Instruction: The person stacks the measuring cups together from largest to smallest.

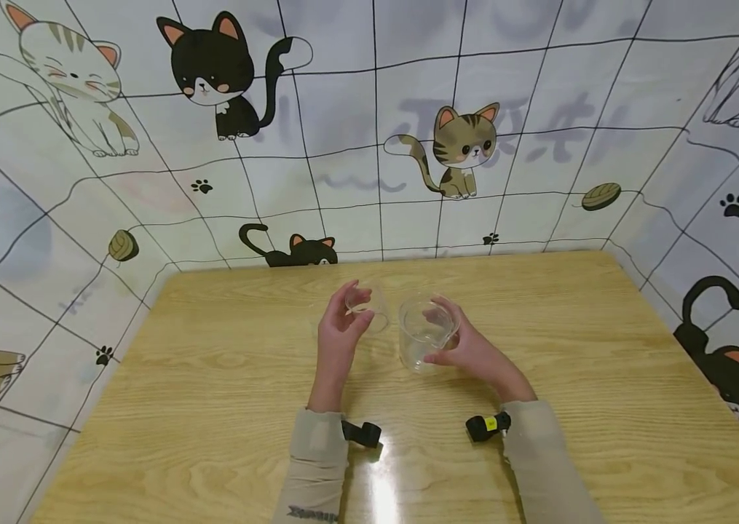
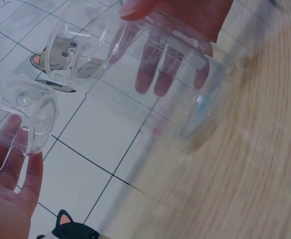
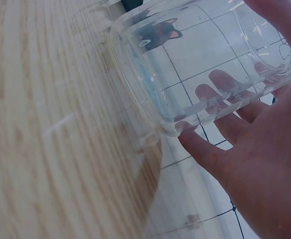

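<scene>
My left hand [image 1: 341, 320] grips a small clear cup [image 1: 374, 309], its thumb and fingers on either side. In the left wrist view, the cup's round base [image 2: 45, 122] points right, toward the beaker. A larger clear beaker [image 1: 416, 338] with white graduation marks is in my right hand [image 1: 467, 346], thumb on the near side and fingers behind. Those fingers show through the transparent wall in the right wrist view, where the beaker [image 3: 185, 69] appears with its base close to the wooden tabletop. Cup and beaker are side by side, a small gap between them in the head view.
The wooden table [image 1: 231, 407] extends around both hands. Behind and beside it hangs a white grid-patterned cloth [image 1: 343, 109] printed with cats. Each wrist carries a black camera strap, the left wrist camera [image 1: 362, 434] and the right wrist camera [image 1: 483, 428].
</scene>
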The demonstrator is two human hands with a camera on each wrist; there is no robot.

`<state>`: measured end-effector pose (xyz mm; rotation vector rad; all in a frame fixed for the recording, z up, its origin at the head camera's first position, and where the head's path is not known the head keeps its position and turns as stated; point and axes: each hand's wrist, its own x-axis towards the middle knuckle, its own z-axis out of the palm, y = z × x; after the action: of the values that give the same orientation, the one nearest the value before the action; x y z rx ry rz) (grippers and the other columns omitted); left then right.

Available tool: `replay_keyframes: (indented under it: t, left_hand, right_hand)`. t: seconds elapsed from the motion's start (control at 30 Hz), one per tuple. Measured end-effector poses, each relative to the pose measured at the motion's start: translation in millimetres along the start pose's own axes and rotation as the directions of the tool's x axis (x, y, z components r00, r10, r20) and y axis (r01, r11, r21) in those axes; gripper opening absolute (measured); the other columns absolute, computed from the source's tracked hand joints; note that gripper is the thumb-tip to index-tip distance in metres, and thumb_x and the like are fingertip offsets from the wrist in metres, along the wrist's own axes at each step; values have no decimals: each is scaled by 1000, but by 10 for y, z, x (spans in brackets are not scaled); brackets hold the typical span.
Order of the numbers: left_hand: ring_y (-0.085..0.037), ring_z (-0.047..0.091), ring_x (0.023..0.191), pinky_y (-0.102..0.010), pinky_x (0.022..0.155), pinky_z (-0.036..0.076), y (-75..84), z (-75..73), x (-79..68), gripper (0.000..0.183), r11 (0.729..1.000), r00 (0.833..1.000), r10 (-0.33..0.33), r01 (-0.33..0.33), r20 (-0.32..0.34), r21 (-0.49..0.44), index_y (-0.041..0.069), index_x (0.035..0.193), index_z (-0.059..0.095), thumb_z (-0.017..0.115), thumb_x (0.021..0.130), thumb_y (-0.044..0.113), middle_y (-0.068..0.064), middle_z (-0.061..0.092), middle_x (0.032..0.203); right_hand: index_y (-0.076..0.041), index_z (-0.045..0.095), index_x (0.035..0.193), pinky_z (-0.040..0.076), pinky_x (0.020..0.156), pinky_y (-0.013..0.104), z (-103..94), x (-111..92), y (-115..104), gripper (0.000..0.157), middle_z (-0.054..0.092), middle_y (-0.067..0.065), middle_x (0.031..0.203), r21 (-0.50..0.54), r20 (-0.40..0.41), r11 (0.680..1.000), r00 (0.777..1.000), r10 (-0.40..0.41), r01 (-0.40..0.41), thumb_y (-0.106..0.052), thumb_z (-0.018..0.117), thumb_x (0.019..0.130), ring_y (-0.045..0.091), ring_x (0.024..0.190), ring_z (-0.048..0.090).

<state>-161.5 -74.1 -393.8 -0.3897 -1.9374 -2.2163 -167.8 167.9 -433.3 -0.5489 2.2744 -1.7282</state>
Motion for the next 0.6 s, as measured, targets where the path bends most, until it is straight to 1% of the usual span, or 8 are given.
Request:
replay_keyframes:
  t: [0.07, 0.17, 0.3, 0.4, 0.5, 0.6]
  left_hand:
    - [-22, 50, 116, -35, 96, 42, 2, 0, 11, 49, 1000, 1000, 1, -1, 0, 4, 17, 132, 46, 60, 87, 4, -13, 55, 121]
    - [-22, 50, 116, -36, 95, 42, -45, -2, 34, 49, 1000, 1000, 12, -12, 1, -4, 15, 133, 46, 60, 87, 4, -13, 55, 121]
    - [-22, 52, 112, -34, 93, 44, -101, 2, 49, 48, 999, 999, 35, -35, 6, -7, 17, 132, 46, 63, 87, 13, -12, 56, 121]
    - [-24, 52, 111, -36, 93, 43, -96, 13, 48, 49, 999, 999, 49, -49, 15, -2, 19, 132, 47, 64, 87, 18, -12, 56, 121]
    - [-27, 52, 111, -40, 94, 42, -73, 24, 45, 48, 998, 998, 55, -55, 22, 4, 20, 132, 47, 64, 87, 17, -13, 56, 121]
    - [-28, 51, 111, -43, 96, 41, -41, 31, 45, 48, 999, 999, 45, -45, 21, 6, 19, 132, 46, 63, 87, 12, -14, 55, 121]
  right_hand:
    - [-27, 10, 146, 39, 96, 48, -2, 5, -4, 97, 31, 11, 146, 6, 4, 1000, 1000, -6, 6, -11, 76, 75, 30, 135, 27]
    - [-26, 11, 145, 39, 96, 47, -4, 9, 1, 96, 31, 13, 145, 8, 5, 1000, 1000, -15, 15, -12, 76, 75, 30, 135, 27]
    - [-30, 13, 144, 37, 97, 49, -2, 7, 15, 95, 32, 11, 145, 4, 0, 1000, 1000, -15, 15, -15, 76, 75, 28, 135, 28]
    - [-32, 13, 144, 35, 98, 51, 0, 7, 21, 95, 32, 11, 145, 7, -1, 1000, 1000, -15, 15, -17, 77, 75, 28, 135, 28]
    - [-31, 13, 144, 36, 98, 50, 2, 7, 19, 95, 32, 11, 145, 11, 0, 1000, 1000, -8, 8, -17, 77, 75, 28, 135, 28]
    - [-28, 12, 145, 36, 98, 51, 3, 8, 18, 96, 33, 8, 145, 7, -4, 1000, 1000, 6, -6, -16, 77, 75, 28, 135, 28]
